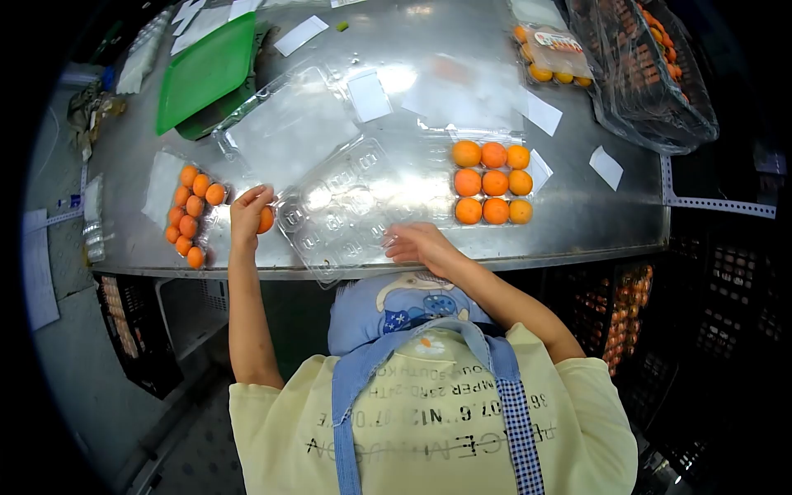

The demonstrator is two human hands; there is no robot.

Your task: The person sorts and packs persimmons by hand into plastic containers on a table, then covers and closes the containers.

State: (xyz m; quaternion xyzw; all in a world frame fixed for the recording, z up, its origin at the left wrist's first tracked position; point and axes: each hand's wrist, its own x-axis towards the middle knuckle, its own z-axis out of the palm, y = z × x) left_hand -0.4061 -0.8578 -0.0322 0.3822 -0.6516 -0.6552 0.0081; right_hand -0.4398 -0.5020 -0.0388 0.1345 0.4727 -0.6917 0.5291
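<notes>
Currently I log: left hand (250,211), one orange fruit (266,220) grasped; right hand (415,247), fingers loosely spread, at clear tray (337,210).

Left arm, one: I have the left forearm (254,318) bare and nearly straight, running forward from a short sleeve that ends near the elbow. Left wrist, one: roughly in line with the forearm. Left hand (251,211), one: bare, fingers bent inward toward my right, grip closed.

Right arm, one: I have the right forearm (507,297) bare, angled forward and inward across my front, elbow out to the side. Right wrist, one: close to straight. Right hand (418,247), one: bare, grip open, fingers extended toward my left, slightly spread and gently curved.

Pair: hands apart, left farther forward.
</notes>
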